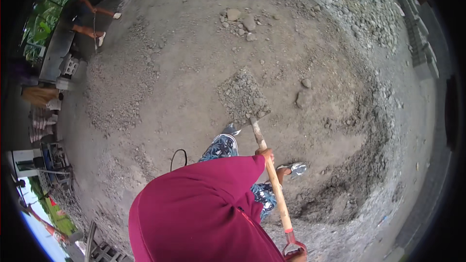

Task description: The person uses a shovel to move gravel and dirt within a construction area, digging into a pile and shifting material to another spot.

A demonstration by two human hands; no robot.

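A shovel [275, 184] with a pale wooden shaft and a red D-shaped grip slants from the lower right toward the middle of the head view. My left hand [265, 154] is wrapped round the shaft partway along it. At the lower edge my right hand [297, 257] is closed on the D-grip, mostly cut off by the picture's edge. A heap of grey gravel [242, 96] lies over the blade, hiding nearly all of it. My left shoe [231, 130] is just short of that gravel, while my right shoe [297, 170] stands to the right of the shaft.
Loose stones [248, 23] lie ahead, with two larger ones [305, 97] right of the blade. A gravel bank [361, 9] spreads at the far right, beside concrete blocks [422, 43]. Another person [90, 19] stands far left with a long tool. Churned soil [340, 199] lies right.
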